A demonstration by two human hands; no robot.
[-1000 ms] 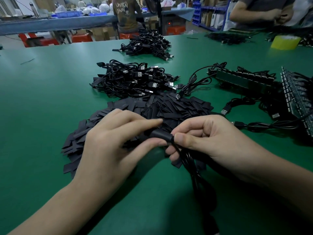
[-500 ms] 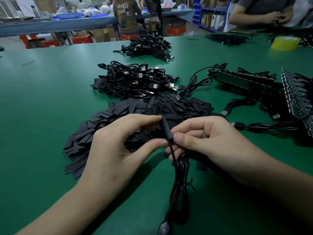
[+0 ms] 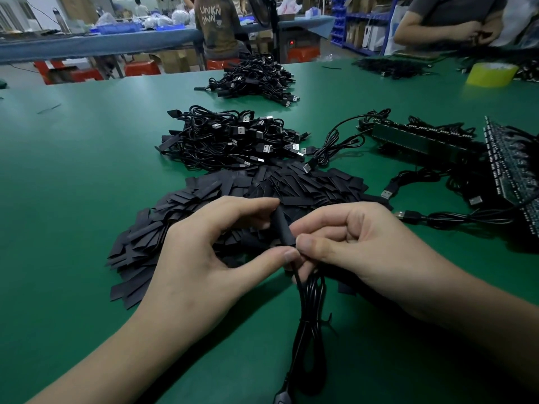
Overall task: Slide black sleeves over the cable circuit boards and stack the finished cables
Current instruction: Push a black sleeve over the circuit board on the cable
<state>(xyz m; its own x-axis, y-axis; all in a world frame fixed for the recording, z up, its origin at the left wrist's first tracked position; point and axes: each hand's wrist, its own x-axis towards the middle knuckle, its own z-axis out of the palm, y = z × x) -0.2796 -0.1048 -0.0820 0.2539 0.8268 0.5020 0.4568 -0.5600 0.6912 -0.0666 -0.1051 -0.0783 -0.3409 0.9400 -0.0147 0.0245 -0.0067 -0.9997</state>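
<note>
A black sleeve stands nearly upright between my two hands, above a heap of flat black sleeves. My left hand pinches it between forefinger at its top and thumb at its bottom. My right hand pinches the sleeve's lower end and the cable with thumb and curled fingers. The coiled black cable hangs from the sleeve toward the table's near edge. The circuit board inside the sleeve is hidden. A pile of black cables lies behind the sleeves.
A second cable pile sits farther back. Green circuit board panels with attached cables lie at the right, with loose USB plugs. A yellow tape roll stands far right. Another person works at the table's far right corner.
The sleeve has turned from lying sideways between my fingertips to standing nearly upright. The cable coil has dropped into view below my hands.
</note>
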